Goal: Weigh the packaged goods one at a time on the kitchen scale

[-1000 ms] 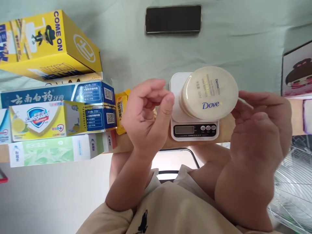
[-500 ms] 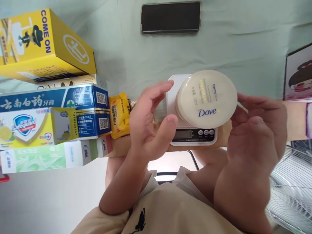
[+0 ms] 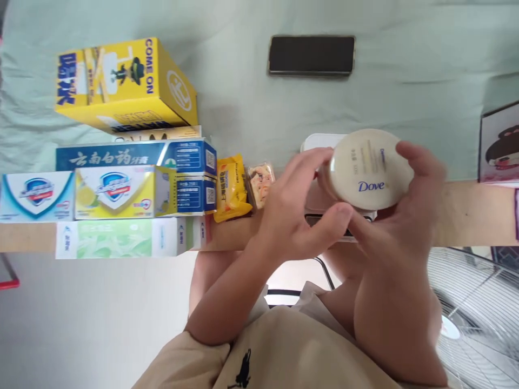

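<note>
A round cream-coloured Dove jar (image 3: 371, 170), its lid facing up, is in front of me over a white kitchen scale (image 3: 320, 141). I cannot tell whether its base rests on the scale. My right hand (image 3: 399, 216) curls round the jar's right and near side, slightly blurred. From the left, my left hand (image 3: 298, 208) closes on the jar, fingertips against its side and thumb at the near edge. Both hands cover most of the scale's display.
Left stand a yellow carton (image 3: 121, 86), blue toothpaste boxes (image 3: 133, 154), Safeguard soap boxes (image 3: 115, 192) and a green-white box (image 3: 117, 237). A yellow soap packet (image 3: 232, 188) and a small clear pack (image 3: 260, 183) lie nearer. A phone (image 3: 311, 55) lies farther back; a fan (image 3: 474, 302) stands below right.
My left hand has moved right, from open beside the jar to contact with it. My right hand's fingers have come round the jar's edge. The view has shifted.
</note>
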### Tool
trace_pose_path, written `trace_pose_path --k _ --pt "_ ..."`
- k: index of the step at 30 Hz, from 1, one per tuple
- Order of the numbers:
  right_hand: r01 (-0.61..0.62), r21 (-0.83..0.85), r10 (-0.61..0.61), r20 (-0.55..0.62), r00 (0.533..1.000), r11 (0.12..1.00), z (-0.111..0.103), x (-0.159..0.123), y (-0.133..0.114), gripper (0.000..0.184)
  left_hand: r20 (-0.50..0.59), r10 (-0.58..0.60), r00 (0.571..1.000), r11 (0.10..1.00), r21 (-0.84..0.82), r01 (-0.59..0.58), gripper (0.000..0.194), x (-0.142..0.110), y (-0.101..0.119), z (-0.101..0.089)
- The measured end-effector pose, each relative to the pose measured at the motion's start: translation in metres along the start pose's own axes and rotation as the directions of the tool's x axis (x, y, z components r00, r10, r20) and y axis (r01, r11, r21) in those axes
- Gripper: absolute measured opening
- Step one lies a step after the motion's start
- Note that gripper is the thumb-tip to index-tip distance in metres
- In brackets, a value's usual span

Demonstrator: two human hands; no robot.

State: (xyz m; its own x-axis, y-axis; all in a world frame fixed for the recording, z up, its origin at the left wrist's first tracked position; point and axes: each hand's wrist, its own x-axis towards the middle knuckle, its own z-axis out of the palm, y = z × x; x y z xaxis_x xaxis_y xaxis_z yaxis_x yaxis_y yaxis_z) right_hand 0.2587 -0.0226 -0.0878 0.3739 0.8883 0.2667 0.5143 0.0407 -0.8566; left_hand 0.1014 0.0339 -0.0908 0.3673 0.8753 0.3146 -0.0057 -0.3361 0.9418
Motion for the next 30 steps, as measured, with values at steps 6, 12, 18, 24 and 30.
trace_pose_path --k 6,12,18,24,30 --pt "0.107 -0.043 -0.112 -0.110 0.988 0.993 0.005 0.007 0.002 0.087 -0.104 0.079 0.991 0.995 -0.057 -0.086 0.037 -0.010 0.017 -0.011" --pt "0.257 -0.094 -0.250 0.078 0.965 0.962 0.041 0.065 -0.031 0.088 -0.547 0.050 0.836 0.980 -0.133 -0.146 0.021 -0.025 0.027 -0.027" --pt "0.331 -0.110 -0.252 0.444 0.860 0.937 0.114 0.123 -0.038 0.082 -0.447 -0.230 0.864 0.911 -0.412 0.029 0.033 -0.038 0.021 -0.035" --pt "0.422 -0.073 -0.284 0.637 0.717 0.904 0.140 0.132 -0.027 0.082 -0.357 -0.263 0.897 0.896 -0.436 0.089 0.035 -0.035 0.027 -0.049" --pt "0.436 -0.009 -0.296 0.721 0.626 0.900 0.148 0.138 -0.021 0.089 -0.380 -0.238 0.894 0.902 -0.427 0.058 0.026 -0.031 0.028 -0.054"
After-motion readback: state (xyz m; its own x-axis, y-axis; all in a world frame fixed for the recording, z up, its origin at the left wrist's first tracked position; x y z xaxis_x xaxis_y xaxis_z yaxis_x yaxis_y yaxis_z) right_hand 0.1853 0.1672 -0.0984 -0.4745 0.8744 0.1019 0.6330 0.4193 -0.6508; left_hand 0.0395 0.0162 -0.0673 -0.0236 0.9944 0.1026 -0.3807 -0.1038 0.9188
